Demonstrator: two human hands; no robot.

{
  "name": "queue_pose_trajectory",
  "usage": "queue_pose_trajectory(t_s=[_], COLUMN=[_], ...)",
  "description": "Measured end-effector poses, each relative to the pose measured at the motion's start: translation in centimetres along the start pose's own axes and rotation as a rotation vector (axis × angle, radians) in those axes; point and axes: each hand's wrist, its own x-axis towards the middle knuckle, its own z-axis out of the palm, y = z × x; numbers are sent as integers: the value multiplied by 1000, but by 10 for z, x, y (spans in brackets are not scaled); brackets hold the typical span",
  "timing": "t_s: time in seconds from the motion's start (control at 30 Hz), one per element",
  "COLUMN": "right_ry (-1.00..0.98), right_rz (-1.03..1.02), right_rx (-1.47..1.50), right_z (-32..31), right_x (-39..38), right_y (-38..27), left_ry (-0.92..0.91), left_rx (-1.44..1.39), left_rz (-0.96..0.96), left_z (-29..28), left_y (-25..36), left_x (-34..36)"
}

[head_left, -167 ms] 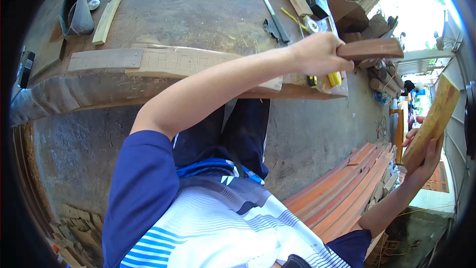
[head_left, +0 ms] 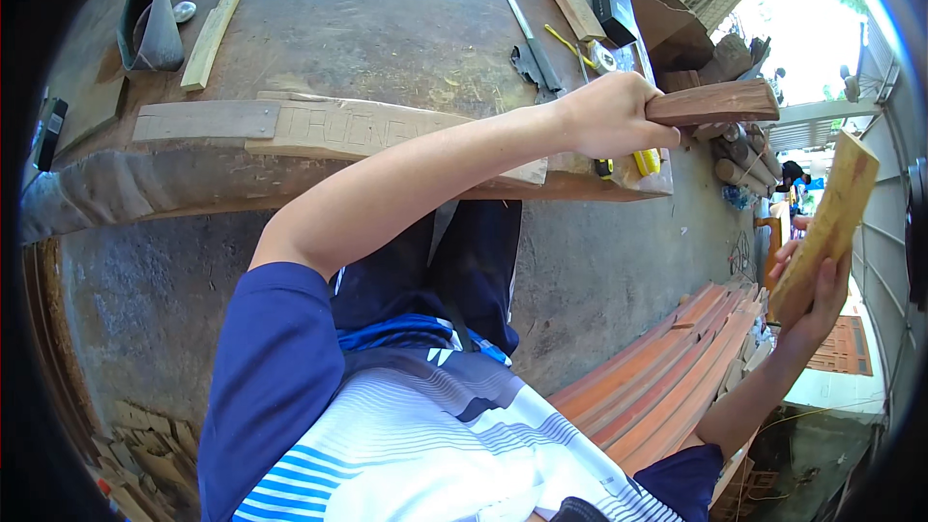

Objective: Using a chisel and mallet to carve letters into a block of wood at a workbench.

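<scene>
My left arm reaches across in front of me, and my left hand (head_left: 609,118) is closed around the end of a reddish-brown wooden block (head_left: 717,101) above the bench's right end. Farther right, my right hand (head_left: 824,292) grips a longer, pale yellowish piece of wood (head_left: 829,222) near its lower end, its fingers wrapped round the back. The pale piece is tilted, its upper end leaning right. The two pieces are apart. Below my left forearm, a wooden board with carved letters (head_left: 338,128) lies along the near edge of the workbench (head_left: 348,48).
On the bench lie a handsaw (head_left: 527,34), a tape measure (head_left: 602,59), a black box (head_left: 614,12), a pale wood strip (head_left: 213,34) and a curved dark sheet (head_left: 150,24). Reddish planks (head_left: 667,367) are stacked on the floor at lower right. Logs (head_left: 744,159) lie beyond the bench.
My right hand has risen slightly and shifted left with the pale piece of wood. My left hand, still holding the reddish-brown block, has shifted slightly left and down in the picture.
</scene>
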Motion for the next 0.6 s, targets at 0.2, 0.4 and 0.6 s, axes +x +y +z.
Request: queue_pose_trajectory(t_s=[0.2,0.4,0.6], right_ry=[-101,85,255], right_rz=[-53,-131,-192], right_rx=[119,-208,166], right_z=[-39,31,32], right_x=[22,28,49], right_y=[-27,-6,-24], left_ry=[-19,22,25], left_rx=[24,37,43], left_rz=[3,9,-17], left_z=[-11,-11,-7], left_y=[3,1,6], left_x=[-7,-12,-12])
